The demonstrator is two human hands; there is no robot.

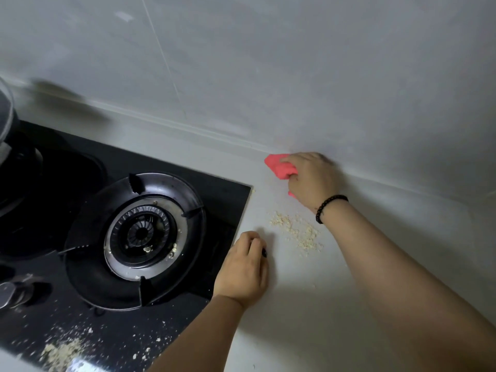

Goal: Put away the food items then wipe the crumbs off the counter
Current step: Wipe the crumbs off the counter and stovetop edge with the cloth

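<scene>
My right hand (311, 178), with a black bead bracelet on the wrist, grips a pink cloth (277, 166) and presses it onto the pale counter (349, 264) where it meets the back wall. A patch of pale crumbs (295, 232) lies on the counter just in front of the cloth, between my two hands. My left hand (244, 269) rests on the counter beside the hob's right edge with its fingers curled under; a small dark speck shows at the fingertips and I cannot make out what it is.
A black glass gas hob (214, 200) fills the left, with a round burner (139, 234) and a knob (10, 292). More crumbs (61, 353) are scattered over its front. A pot (5, 114) stands at the far left. A grey tiled wall (268, 76) backs the counter.
</scene>
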